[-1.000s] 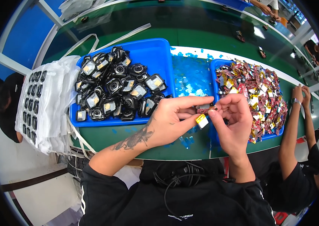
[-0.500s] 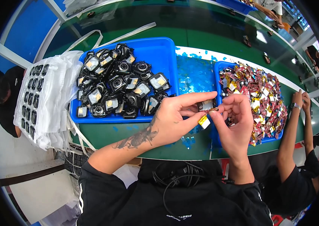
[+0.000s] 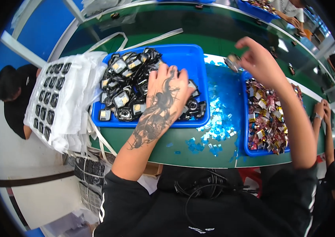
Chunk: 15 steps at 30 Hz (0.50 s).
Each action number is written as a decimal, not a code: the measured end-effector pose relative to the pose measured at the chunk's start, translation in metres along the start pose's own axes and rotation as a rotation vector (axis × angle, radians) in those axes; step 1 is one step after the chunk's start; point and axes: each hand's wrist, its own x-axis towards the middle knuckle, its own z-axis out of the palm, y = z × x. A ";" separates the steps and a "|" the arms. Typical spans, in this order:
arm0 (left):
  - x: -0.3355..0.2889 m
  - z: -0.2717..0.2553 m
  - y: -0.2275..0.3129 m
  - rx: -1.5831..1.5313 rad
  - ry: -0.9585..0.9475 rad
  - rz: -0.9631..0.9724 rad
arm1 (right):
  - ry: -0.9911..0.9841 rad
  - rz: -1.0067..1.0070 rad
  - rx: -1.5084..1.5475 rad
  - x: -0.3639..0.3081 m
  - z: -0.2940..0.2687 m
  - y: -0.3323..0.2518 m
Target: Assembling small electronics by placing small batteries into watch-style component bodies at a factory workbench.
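Note:
My left hand (image 3: 167, 93), tattooed on its back, reaches palm down into the left blue tray (image 3: 194, 51). Its fingers are apart and bent over a heap of black watch cases (image 3: 122, 98); the fingertips are hidden among them. At the far side of the table, my right hand (image 3: 257, 61) is raised with thumb and index finger spread. A small dark watch part (image 3: 232, 62) with a pale face is at its fingertips, somewhat blurred; whether a finger still touches it is unclear.
A right blue tray (image 3: 247, 138) holds red circuit pieces and silver-yellow batteries (image 3: 266, 118). Blue film scraps (image 3: 219, 106) cover the table between trays. White moulded sheets of watch cases (image 3: 52, 94) stand at left. Beyond runs a green belt (image 3: 155, 39). Other people work around.
My hands have parted. The left one went left into the tray of watch cases; the right one rose toward the far edge. The yellow-taped battery is no longer in my fingers.

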 end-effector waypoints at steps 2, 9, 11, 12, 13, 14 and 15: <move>-0.001 0.013 -0.003 0.016 0.005 0.089 | -0.075 0.149 -0.079 0.050 0.001 0.027; 0.005 0.013 -0.001 -0.201 0.047 0.084 | -0.187 0.538 0.122 0.106 0.033 0.101; 0.005 0.003 0.008 -0.369 0.045 0.014 | -0.224 0.418 -0.346 0.095 0.008 0.088; 0.008 0.006 0.013 -0.587 0.094 -0.045 | -0.197 0.254 -0.464 0.094 -0.012 0.096; 0.011 0.010 0.018 -0.807 0.134 -0.100 | -0.171 0.099 -0.574 0.087 -0.028 0.104; 0.010 0.009 0.018 -1.023 0.087 -0.140 | -0.182 0.101 -0.582 0.080 -0.036 0.093; 0.008 0.009 0.019 -1.391 -0.011 -0.277 | -0.262 0.040 -0.457 0.067 -0.045 0.082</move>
